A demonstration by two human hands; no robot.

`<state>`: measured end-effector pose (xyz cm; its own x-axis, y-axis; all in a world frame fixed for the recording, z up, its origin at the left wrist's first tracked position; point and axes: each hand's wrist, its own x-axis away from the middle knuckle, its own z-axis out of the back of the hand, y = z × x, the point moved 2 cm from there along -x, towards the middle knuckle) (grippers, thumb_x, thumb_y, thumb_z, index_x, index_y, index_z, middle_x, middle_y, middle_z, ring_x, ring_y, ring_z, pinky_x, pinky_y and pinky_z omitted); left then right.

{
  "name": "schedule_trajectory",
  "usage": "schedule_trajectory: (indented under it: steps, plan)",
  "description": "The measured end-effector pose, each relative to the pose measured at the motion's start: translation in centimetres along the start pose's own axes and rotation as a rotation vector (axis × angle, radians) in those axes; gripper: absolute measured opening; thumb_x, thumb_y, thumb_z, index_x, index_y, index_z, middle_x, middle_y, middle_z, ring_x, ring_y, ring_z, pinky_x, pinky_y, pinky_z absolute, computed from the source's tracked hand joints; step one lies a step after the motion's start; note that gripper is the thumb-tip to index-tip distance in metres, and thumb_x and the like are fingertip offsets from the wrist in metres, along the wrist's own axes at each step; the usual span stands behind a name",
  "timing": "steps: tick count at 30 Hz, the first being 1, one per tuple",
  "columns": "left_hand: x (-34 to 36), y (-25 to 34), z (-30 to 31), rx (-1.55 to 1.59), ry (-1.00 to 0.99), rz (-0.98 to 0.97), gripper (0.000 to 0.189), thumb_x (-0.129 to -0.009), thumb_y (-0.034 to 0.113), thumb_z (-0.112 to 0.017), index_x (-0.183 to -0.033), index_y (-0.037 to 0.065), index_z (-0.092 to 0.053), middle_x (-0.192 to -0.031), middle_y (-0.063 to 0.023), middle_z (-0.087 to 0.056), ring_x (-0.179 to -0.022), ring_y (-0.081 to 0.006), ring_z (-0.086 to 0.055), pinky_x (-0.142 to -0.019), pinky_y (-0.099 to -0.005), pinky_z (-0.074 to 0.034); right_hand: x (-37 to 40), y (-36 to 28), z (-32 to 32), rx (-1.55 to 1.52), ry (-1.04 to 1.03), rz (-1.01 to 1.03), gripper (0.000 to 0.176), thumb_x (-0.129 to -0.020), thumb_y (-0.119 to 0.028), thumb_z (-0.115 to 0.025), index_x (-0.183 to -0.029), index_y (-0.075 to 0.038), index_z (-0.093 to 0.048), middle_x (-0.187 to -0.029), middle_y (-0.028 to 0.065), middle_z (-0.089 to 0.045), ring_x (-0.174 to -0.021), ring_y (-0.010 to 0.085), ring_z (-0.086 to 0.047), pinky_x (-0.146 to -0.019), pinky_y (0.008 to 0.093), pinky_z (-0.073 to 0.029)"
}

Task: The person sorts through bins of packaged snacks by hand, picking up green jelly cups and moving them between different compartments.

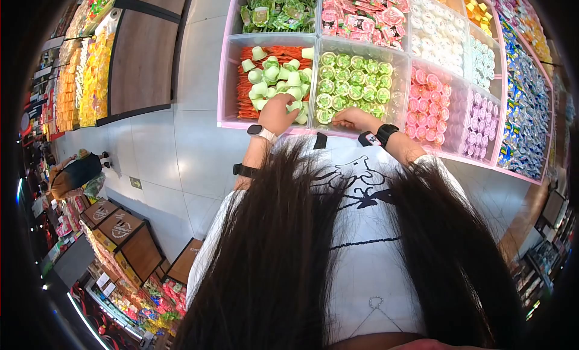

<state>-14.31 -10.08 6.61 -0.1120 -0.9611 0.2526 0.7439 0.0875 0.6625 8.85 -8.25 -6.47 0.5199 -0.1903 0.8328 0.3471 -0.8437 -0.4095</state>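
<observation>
My left hand (280, 113) reaches into a clear bin where pale green jelly cups (272, 72) lie loose over orange-red packets (246, 100). Its thumb and fingers close around one jelly cup (295, 106) near the bin's front. In the adjoining bin to the right, jelly cups with green printed lids (357, 77) stand lid-up in rows. My right hand (354, 117) is low at the front of that bin, fingers bent together and pointing left beside the front cups. Whatever lies under those fingertips is hidden.
A clear divider (312, 88) separates the two bins. Behind are bins of green packets (280, 9) and pink packets (365, 15). Pink-lidded cups (428, 103) and purple cups (480, 124) fill bins at right. The pink display edge (226, 118) runs along the front. A person (75, 172) is far left.
</observation>
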Motion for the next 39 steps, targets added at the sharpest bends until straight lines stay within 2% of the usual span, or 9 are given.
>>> schedule_trajectory:
  steps: [6, 9, 14, 20, 29, 35, 39]
  plan:
    - [-0.2, 0.4, 0.0, 0.012, -0.019, 0.007, 0.026, -0.069, 0.016, -0.063, -0.089, 0.000, -0.056, -0.082, -0.0134, -0.057, -0.070, -0.0269, -0.056, -0.064, -0.0348, -0.045, 0.8, -0.7, -0.4, 0.041, -0.005, -0.036, 0.014, -0.077, -0.017, -0.063, -0.076, -0.003, -0.062, -0.056, -0.0033, -0.052, -0.043, 0.0035, -0.037, -0.040, 0.0188, -0.028]
    - [-0.3, 0.1, -0.2, -0.031, -0.010, -0.040, 0.027, -0.070, 0.014, -0.065, -0.091, -0.001, -0.057, -0.082, -0.0118, -0.057, -0.063, -0.0200, -0.056, -0.058, -0.0297, -0.046, 2.3, -1.5, -0.5, 0.004, -0.033, -0.040, 0.012, -0.076, -0.016, -0.064, -0.076, -0.004, -0.062, -0.057, -0.0026, -0.053, -0.044, 0.0037, -0.038, -0.041, 0.0192, -0.030]
    - [-0.4, -0.4, -0.5, -0.043, -0.031, -0.063, 0.028, -0.070, 0.015, -0.064, -0.091, -0.001, -0.056, -0.082, -0.0117, -0.057, -0.063, -0.0202, -0.056, -0.058, -0.0299, -0.046, 2.6, -1.8, -0.7, -0.022, -0.036, -0.088, 0.008, -0.076, -0.012, -0.063, -0.078, -0.004, -0.063, -0.061, -0.0008, -0.056, -0.048, 0.0039, -0.042, -0.043, 0.0190, -0.033]
    - [-0.7, -0.2, -0.9, -0.032, -0.051, -0.069, 0.028, -0.071, 0.017, -0.064, -0.091, -0.001, -0.056, -0.081, -0.0116, -0.057, -0.064, -0.0201, -0.055, -0.059, -0.0303, -0.046, 2.4, -1.7, -1.2, 0.035, -0.056, 0.079, 0.009, -0.074, -0.012, -0.064, -0.073, -0.003, -0.062, -0.058, -0.0014, -0.052, -0.048, 0.0047, -0.039, -0.042, 0.0206, -0.031]
    - [-0.7, -0.3, -0.7, -0.044, -0.067, -0.048, 0.028, -0.071, 0.017, -0.064, -0.092, -0.001, -0.057, -0.081, -0.0117, -0.058, -0.063, -0.0197, -0.055, -0.059, -0.0302, -0.046, 1.1, -1.3, -1.4, 0.273, 0.125, 0.127, 0.012, -0.072, -0.016, -0.066, -0.065, -0.006, -0.063, -0.053, -0.0010, -0.050, -0.044, 0.0056, -0.038, -0.039, 0.0216, -0.027]
    - [-0.9, -0.4, -0.8, -0.045, -0.077, -0.060, 0.027, -0.071, 0.016, -0.064, -0.091, -0.001, -0.058, -0.081, -0.0117, -0.058, -0.062, -0.0198, -0.055, -0.059, -0.0304, -0.046, 0.8, -0.7, -1.0, 0.310, 0.076, 0.253, 0.012, -0.072, -0.015, -0.066, -0.064, -0.007, -0.062, -0.052, -0.0019, -0.051, -0.042, 0.0058, -0.039, -0.038, 0.0214, -0.027]
    - [-0.9, -0.3, -0.8, -0.039, -0.075, -0.069, 0.026, -0.071, 0.016, -0.064, -0.091, 0.000, -0.058, -0.081, -0.0116, -0.058, -0.062, -0.0199, -0.055, -0.059, -0.0303, -0.046, 0.3, -0.2, -0.8, 0.270, 0.068, 0.258, 0.011, -0.072, -0.015, -0.066, -0.066, -0.007, -0.062, -0.052, -0.0024, -0.050, -0.041, 0.0061, -0.039, -0.037, 0.0221, -0.027]
